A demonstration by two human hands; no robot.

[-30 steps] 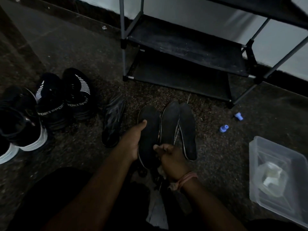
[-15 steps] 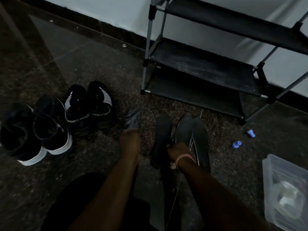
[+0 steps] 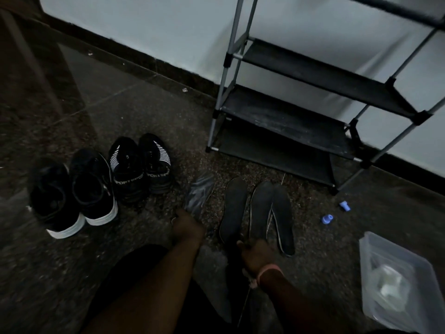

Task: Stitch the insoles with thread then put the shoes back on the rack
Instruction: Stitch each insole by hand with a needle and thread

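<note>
On floor, left hand (image 3: 186, 226) now off middle insole (image 3: 233, 210), at grey insole (image 3: 198, 192).

"SPORT SPORT" in white on heel bands of striped black sneakers (image 3: 139, 165).

Place: a home, likely an entry or hallway corner, dimly lit.
Floor: dark speckled stone tiles (image 3: 125, 97) with visible joints fill most of the frame; everything lies directly on them.
Wall: a plain pale wall (image 3: 144, 27) with a dark skirting band (image 3: 154, 61) runs across the top of the frame.
Storage: a light metal-tube shoe rack (image 3: 289, 116) with black fabric shelves stands against the wall at upper right.
Footwear: two pairs of sneakers (image 3: 101, 184) sit at left, with loose insoles (image 3: 260, 210) at lower centre.
Household bits: a clear plastic container (image 3: 399, 280) at lower right.
</note>
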